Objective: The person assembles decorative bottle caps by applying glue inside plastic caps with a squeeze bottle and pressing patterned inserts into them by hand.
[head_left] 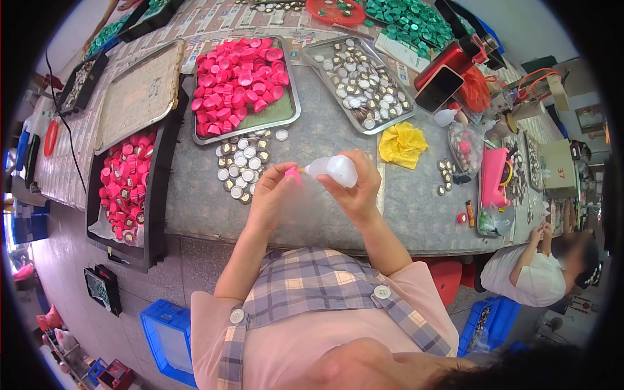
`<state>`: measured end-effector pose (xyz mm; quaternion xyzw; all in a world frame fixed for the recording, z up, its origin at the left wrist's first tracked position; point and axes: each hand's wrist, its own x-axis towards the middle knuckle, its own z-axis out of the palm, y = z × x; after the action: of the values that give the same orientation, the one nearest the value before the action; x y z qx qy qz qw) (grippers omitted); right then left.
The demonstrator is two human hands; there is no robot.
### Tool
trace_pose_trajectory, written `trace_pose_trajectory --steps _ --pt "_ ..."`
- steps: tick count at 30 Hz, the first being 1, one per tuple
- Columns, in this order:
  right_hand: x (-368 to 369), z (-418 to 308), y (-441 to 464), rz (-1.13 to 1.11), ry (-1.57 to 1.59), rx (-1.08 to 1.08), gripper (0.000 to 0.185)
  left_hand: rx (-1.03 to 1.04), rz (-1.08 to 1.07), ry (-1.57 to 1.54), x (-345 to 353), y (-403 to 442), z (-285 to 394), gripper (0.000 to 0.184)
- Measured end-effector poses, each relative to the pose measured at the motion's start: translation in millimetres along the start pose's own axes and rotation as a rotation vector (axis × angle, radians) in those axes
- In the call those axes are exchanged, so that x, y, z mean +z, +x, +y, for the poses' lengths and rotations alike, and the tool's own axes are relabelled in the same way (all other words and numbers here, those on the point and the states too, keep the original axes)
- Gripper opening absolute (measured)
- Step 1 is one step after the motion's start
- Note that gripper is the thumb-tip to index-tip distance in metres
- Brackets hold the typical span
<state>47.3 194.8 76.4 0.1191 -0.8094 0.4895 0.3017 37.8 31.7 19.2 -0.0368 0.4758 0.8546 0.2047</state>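
Between the fingers of my left hand [272, 195] is a small pink cap [294, 175], held in a pinch. My right hand [356, 187] is wrapped round a white squeeze bottle [338, 170], its narrow tip pointing left at the cap. Whether tip and cap touch I cannot tell. Just beyond my left hand, round metal discs [244, 159] lie loose on the table. Behind them stands a metal tray [297, 117] heaped with pink caps [240, 81]. A second metal tray [408, 112] to its right holds more metal discs [364, 84].
At left, a black crate [156, 214] holds pink caps with a worn board [140, 91] above it. A yellow cloth [403, 144], a phone [439, 90] and a red bottle [448, 64] lie to the right. Green caps [416, 23] are piled at the back. Another person [536, 270] sits at right.
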Motion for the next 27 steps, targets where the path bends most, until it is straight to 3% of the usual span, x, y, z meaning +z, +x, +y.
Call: trace_pose_trajectory --steps 4,6,8,10,13,15,16,17,19,20,22,23,25,27 --pt "-8 7 -7 0.091 0.094 0.127 0.032 0.078 -0.035 0.047 3 0 8 0.027" --pt "-19 17 -14 0.185 0.273 0.271 0.028 0.339 -0.037 0.193 -2 3 7 0.029" --pt "-32 37 -18 0.316 0.257 0.335 0.026 0.403 -0.065 0.271 -8 5 11 0.029" --pt "-48 48 -18 0.422 0.383 0.539 0.025 0.466 -0.092 0.349 -15 8 14 0.029" --pt "-79 90 -37 0.466 0.172 0.587 0.029 0.621 -0.076 0.482 -19 10 19 0.029" --pt "-99 118 -56 0.456 0.037 0.629 0.030 0.357 0.064 -0.140 -16 8 30 0.027" --pt "-107 128 -64 0.444 -0.098 0.670 0.032 0.302 -0.029 -0.423 -24 12 32 0.026" --pt "-112 136 -71 0.442 -0.096 0.669 0.032 0.304 -0.027 -0.423 -32 15 34 0.026" --pt "-117 141 -77 0.403 -0.305 0.774 0.035 -0.026 -0.160 -1.191 -42 20 35 0.028" --pt "-117 143 -79 0.404 -0.303 0.771 0.035 -0.076 -0.152 -1.268 -43 21 34 0.031" --pt "-110 134 -73 0.311 -0.954 0.582 0.034 -0.117 -0.171 -1.337 -44 21 27 0.031" --pt "-102 129 -67 0.310 -0.953 0.580 0.034 -0.158 -0.188 -1.406 -45 20 25 0.032" --pt "-72 108 -39 0.381 -0.873 0.136 0.029 -0.160 -0.173 -1.398 -46 20 21 0.032" --pt "-33 91 -18 0.030 -0.495 0.120 0.024 -0.166 -0.159 -1.389 -45 20 19 0.033"
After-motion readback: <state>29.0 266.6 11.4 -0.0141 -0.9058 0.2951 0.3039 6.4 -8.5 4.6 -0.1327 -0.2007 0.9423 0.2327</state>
